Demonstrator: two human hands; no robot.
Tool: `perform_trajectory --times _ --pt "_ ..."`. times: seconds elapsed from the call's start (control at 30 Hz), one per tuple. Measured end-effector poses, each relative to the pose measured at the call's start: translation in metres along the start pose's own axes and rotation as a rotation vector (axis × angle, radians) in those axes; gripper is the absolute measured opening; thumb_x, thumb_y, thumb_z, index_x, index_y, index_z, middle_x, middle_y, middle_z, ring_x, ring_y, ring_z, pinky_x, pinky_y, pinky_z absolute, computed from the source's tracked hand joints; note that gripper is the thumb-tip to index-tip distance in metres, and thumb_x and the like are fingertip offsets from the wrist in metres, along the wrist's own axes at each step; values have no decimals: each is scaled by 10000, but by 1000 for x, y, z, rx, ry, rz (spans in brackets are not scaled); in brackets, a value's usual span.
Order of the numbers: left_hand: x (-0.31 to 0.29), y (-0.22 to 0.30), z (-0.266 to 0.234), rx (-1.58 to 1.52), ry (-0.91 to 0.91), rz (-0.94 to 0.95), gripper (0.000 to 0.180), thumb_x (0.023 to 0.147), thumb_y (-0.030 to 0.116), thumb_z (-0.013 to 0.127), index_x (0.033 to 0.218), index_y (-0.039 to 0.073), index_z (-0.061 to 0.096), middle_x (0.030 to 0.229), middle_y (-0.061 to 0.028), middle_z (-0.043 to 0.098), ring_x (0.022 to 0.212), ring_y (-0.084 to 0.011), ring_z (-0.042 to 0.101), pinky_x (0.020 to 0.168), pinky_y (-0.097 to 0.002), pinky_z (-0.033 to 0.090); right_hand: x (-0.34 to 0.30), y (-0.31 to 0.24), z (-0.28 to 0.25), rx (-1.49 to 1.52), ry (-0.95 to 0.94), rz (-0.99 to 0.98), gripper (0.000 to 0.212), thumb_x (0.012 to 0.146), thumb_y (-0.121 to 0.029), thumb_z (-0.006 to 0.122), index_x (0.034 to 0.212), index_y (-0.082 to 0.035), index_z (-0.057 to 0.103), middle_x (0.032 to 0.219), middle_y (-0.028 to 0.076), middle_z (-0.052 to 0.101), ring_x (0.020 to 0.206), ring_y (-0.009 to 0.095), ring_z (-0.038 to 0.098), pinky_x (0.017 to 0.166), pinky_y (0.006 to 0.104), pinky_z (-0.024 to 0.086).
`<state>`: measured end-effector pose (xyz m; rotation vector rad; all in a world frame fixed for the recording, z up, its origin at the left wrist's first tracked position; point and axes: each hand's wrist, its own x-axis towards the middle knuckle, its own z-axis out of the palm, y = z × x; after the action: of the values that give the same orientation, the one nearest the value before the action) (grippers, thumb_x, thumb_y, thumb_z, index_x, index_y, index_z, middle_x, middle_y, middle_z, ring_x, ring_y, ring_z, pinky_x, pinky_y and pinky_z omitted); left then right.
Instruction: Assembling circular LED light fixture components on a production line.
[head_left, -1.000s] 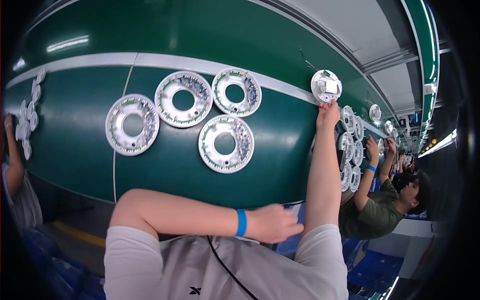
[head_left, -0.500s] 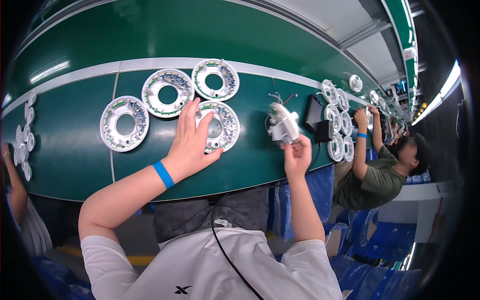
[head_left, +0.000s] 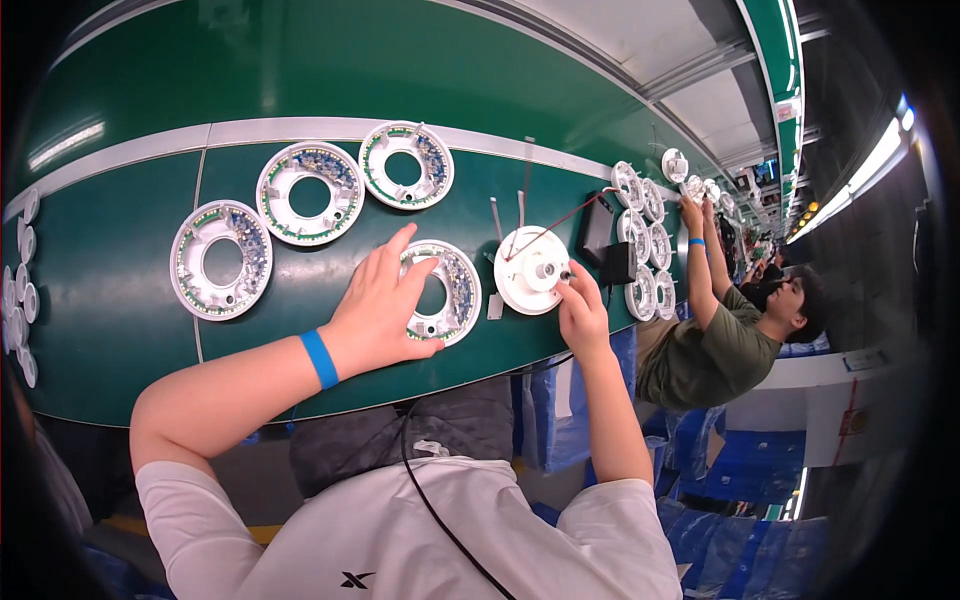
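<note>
My left hand reaches over the near left side of a white ring-shaped housing with a circuit board inside. Its fingers and thumb are spread across the rim, gripping it. To its right, my right hand holds a white round disc by its right edge, thumb and fingertips at a small dark piece near the central hub. The disc's face with the raised hub shows, and thin wires rise from it. Three similar rings lie farther left on the green bench.
Right of the disc are a black box and a black adapter with a cable. Beyond them stand several more white rings and a co-worker at the bench. Another group of white rings lies at the far left.
The right hand has turned the disc from edge-on to show its hub and wires. The left hand has drawn its ring nearer and slightly right, away from the other rings.
</note>
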<state>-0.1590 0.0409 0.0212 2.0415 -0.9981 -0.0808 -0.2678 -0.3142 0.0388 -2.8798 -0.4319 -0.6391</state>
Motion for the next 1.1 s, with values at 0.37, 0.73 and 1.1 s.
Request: perform_trajectory --times 0.37,0.73,1.1 --pt "-5 -7 -3 5 -3 49 857 683 401 877 1366 63 486 1492 -242 309 1357 -474 348 1122 -561 328 85 -90 -17 60 197 311 176 878 55 676 1052 35 670 954 150 693 684 210 655 600 290 526" --pt "-8 -11 -1 -50 16 107 793 686 396 872 1311 46 533 1467 -253 339 1352 -478 353 1127 -555 321 148 -85 18 177 -67 544 230 883 -144 747 1028 34 737 772 94 714 577 134 612 584 295 501" --pt "-8 -17 1 22 52 139 854 661 466 869 1315 33 532 1440 -240 370 1286 -418 407 1090 -524 332 128 -77 19 588 -286 602 165 981 -97 654 893 36 695 814 -16 653 732 43 556 650 210 436"
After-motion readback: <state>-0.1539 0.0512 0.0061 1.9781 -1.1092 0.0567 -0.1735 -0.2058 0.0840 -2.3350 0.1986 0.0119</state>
